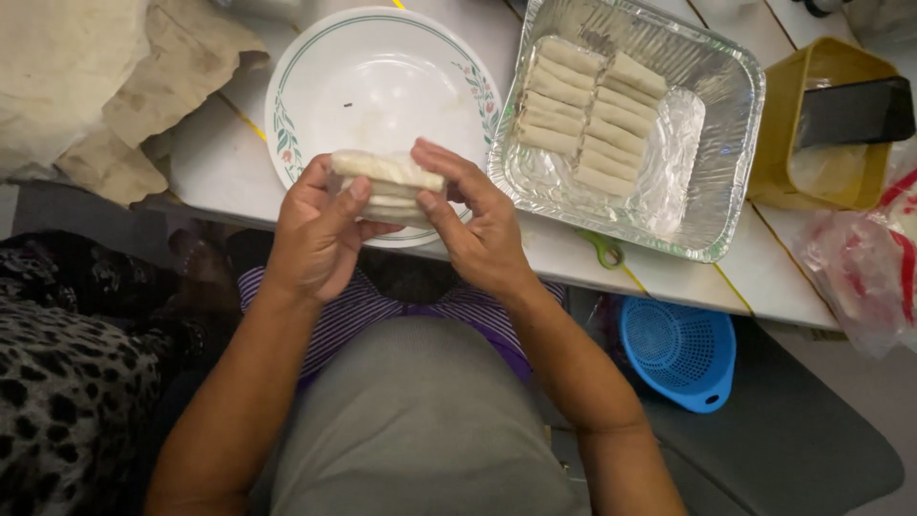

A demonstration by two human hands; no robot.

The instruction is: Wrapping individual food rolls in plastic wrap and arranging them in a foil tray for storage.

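Note:
Both hands hold a pale rolled wrapper [387, 182], folded into a flat roll, above the near edge of a white plate [382, 67] with a green and floral rim. My left hand [320, 234] grips its left end, thumb on top. My right hand [473, 225] pinches the right end with fingers and thumb. To the right, a foil tray [712, 143] holds several finished pale rolls [587, 110] laid in two rows.
A crumpled beige cloth [105, 86] lies at the left of the white table [220, 162]. A yellow container [821, 124] and a plastic bag [864, 263] sit at the right. A blue colander [678, 349] is on the floor below.

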